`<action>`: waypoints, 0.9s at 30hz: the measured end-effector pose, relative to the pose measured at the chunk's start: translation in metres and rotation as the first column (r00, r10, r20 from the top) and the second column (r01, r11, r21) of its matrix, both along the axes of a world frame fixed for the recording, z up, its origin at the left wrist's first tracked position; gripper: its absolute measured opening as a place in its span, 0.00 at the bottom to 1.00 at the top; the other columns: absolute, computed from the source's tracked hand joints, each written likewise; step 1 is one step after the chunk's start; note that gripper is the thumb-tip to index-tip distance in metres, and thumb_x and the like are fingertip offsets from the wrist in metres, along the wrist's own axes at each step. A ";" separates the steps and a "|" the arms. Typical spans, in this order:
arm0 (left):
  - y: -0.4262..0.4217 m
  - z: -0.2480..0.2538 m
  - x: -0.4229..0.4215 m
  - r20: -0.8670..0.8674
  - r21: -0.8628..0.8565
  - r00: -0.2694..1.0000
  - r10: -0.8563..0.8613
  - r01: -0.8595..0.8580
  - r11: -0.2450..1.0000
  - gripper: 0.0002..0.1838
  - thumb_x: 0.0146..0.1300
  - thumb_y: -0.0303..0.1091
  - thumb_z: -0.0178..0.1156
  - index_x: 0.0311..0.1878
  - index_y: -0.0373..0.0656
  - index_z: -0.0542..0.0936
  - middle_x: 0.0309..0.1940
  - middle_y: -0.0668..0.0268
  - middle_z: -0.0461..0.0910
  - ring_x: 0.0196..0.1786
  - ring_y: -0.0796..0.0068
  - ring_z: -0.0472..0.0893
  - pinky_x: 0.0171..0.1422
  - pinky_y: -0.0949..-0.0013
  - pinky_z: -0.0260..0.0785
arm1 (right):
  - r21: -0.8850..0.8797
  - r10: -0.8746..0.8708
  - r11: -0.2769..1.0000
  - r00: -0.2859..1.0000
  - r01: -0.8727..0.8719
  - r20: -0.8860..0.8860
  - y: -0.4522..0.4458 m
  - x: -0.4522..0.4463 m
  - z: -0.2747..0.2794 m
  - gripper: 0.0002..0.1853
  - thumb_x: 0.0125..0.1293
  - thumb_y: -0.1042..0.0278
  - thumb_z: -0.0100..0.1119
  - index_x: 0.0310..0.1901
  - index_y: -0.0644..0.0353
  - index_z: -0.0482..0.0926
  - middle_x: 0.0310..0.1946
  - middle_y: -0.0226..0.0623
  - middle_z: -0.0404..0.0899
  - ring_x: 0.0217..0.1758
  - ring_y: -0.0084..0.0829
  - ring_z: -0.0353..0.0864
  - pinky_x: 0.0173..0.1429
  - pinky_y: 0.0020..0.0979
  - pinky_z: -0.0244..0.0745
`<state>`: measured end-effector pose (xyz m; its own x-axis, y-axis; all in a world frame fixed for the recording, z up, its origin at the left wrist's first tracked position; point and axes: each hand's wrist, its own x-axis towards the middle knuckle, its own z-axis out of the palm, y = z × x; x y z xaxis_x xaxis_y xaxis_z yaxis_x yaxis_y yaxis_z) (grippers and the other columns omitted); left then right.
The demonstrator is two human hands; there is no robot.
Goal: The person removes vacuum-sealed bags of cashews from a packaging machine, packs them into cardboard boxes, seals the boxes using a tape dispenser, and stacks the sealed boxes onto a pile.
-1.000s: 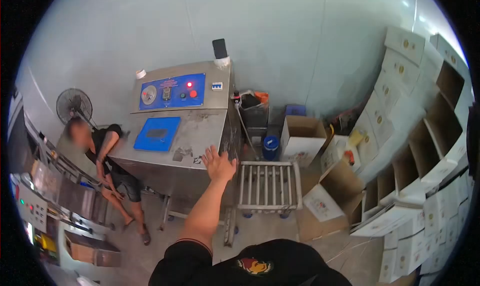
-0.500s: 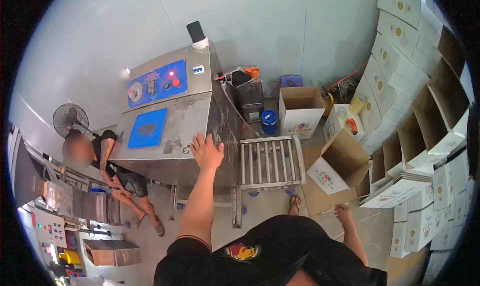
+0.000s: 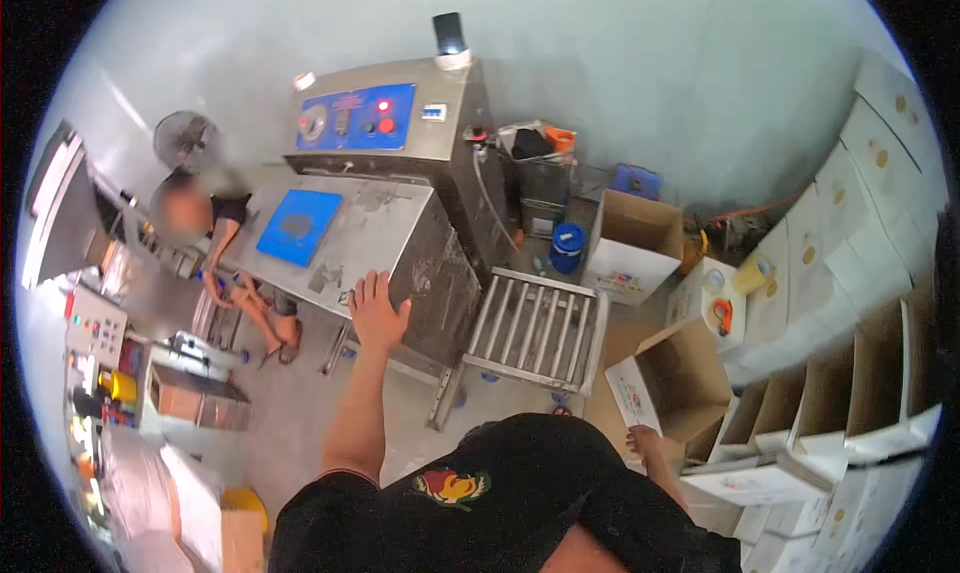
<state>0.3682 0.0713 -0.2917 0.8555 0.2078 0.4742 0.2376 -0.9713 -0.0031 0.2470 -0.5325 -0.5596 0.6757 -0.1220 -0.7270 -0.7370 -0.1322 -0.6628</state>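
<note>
My left hand (image 3: 378,311) lies open, fingers spread, at the front edge of the steel machine's flat top (image 3: 385,208). A blue pad (image 3: 299,227) lies on that top, beyond the fingertips. Low on the right, my right hand (image 3: 645,440) is by the lower flap of an open cardboard box (image 3: 685,378). Its fingers are loosely bent and slightly blurred, with no held object visible. Whether they touch the flap is unclear.
A roller stand (image 3: 533,330) adjoins the machine's right side. Behind it are a blue bucket (image 3: 567,247) and another open carton (image 3: 635,248). Stacked white cartons (image 3: 840,233) line the right. A co-worker's arm (image 3: 226,241) shows at left, near a fan (image 3: 185,140).
The view has turned, shifting the machine's upper part right. My left hand stays at the machine's edge. My right hand has come closer to the open box's flap.
</note>
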 end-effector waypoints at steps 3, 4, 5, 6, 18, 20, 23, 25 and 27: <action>0.010 0.018 0.003 -0.132 -0.270 0.991 0.020 -0.055 0.961 0.29 0.55 0.47 0.67 0.57 0.44 0.74 0.57 0.55 0.75 0.62 0.49 0.73 0.65 0.47 0.64 | 0.080 -0.074 0.994 0.997 0.071 0.028 -0.040 0.032 -0.014 0.10 0.70 0.63 0.54 0.44 0.60 0.79 0.29 0.35 0.80 0.24 0.28 0.79 0.24 0.30 0.71; 0.011 0.026 0.011 -0.167 -0.267 0.981 0.095 -0.138 0.954 0.27 0.56 0.47 0.66 0.56 0.44 0.75 0.55 0.56 0.76 0.60 0.50 0.73 0.63 0.48 0.65 | 0.109 -0.106 0.989 0.994 0.102 0.038 -0.045 0.046 -0.015 0.10 0.70 0.63 0.53 0.44 0.60 0.78 0.28 0.34 0.79 0.24 0.28 0.78 0.24 0.30 0.70; 0.008 0.032 0.020 -0.202 -0.267 0.965 0.167 -0.218 0.939 0.26 0.56 0.47 0.66 0.54 0.44 0.76 0.53 0.56 0.77 0.59 0.51 0.74 0.62 0.49 0.66 | 0.119 -0.147 0.983 0.989 0.142 0.031 -0.050 0.058 -0.017 0.09 0.70 0.64 0.53 0.44 0.59 0.78 0.27 0.33 0.78 0.22 0.27 0.77 0.23 0.29 0.68; 0.005 0.036 0.029 -0.239 -0.266 0.942 0.234 -0.296 0.917 0.25 0.56 0.48 0.66 0.52 0.43 0.76 0.51 0.57 0.78 0.58 0.51 0.75 0.60 0.50 0.68 | 0.125 -0.188 0.975 0.982 0.183 0.023 -0.054 0.068 -0.015 0.08 0.70 0.65 0.53 0.43 0.58 0.78 0.26 0.32 0.77 0.21 0.26 0.76 0.22 0.28 0.67; 0.012 0.016 0.191 -0.347 -0.053 0.937 -0.038 0.021 0.998 0.29 0.62 0.56 0.61 0.58 0.44 0.78 0.59 0.56 0.77 0.67 0.50 0.70 0.72 0.44 0.55 | 0.343 -0.297 0.897 0.955 0.278 0.003 -0.091 0.027 0.002 0.11 0.69 0.62 0.56 0.42 0.62 0.80 0.23 0.34 0.78 0.22 0.27 0.77 0.23 0.28 0.69; 0.017 0.036 0.205 -0.568 -0.061 0.823 -0.015 -0.024 0.998 0.27 0.64 0.57 0.58 0.54 0.43 0.82 0.56 0.55 0.80 0.66 0.50 0.71 0.73 0.46 0.55 | 0.164 -0.326 0.936 0.942 0.311 0.077 -0.081 -0.006 0.012 0.10 0.69 0.63 0.55 0.42 0.61 0.80 0.24 0.34 0.79 0.23 0.26 0.78 0.24 0.28 0.70; 0.027 0.015 0.205 -0.457 -0.069 0.887 -0.061 0.033 0.997 0.25 0.66 0.56 0.55 0.47 0.43 0.86 0.51 0.54 0.82 0.65 0.51 0.72 0.72 0.48 0.57 | -0.070 -0.225 0.970 0.967 0.235 0.120 -0.062 -0.032 0.008 0.10 0.69 0.62 0.56 0.42 0.60 0.80 0.25 0.34 0.79 0.23 0.26 0.78 0.24 0.28 0.70; 0.033 0.009 0.202 -0.467 -0.085 0.881 -0.069 0.033 0.996 0.25 0.66 0.55 0.55 0.48 0.43 0.85 0.52 0.54 0.82 0.64 0.52 0.73 0.71 0.49 0.59 | -0.134 -0.131 0.980 0.985 0.145 0.113 -0.044 -0.038 -0.001 0.10 0.69 0.62 0.56 0.42 0.60 0.80 0.25 0.34 0.79 0.23 0.26 0.78 0.24 0.27 0.70; 0.035 0.003 0.201 -0.486 -0.084 0.869 -0.090 0.055 0.995 0.24 0.66 0.54 0.56 0.48 0.43 0.85 0.52 0.54 0.82 0.62 0.53 0.75 0.69 0.49 0.61 | -0.142 -0.058 0.987 0.991 0.074 0.119 -0.030 -0.034 -0.005 0.10 0.69 0.62 0.57 0.42 0.60 0.80 0.26 0.34 0.80 0.23 0.26 0.78 0.24 0.27 0.70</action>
<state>0.5693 0.1059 -0.2891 0.9881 0.1522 -0.0207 0.1514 -0.9878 -0.0361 0.2132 -0.5627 -0.5644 0.7404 -0.2683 -0.6163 -0.6677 -0.1875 -0.7204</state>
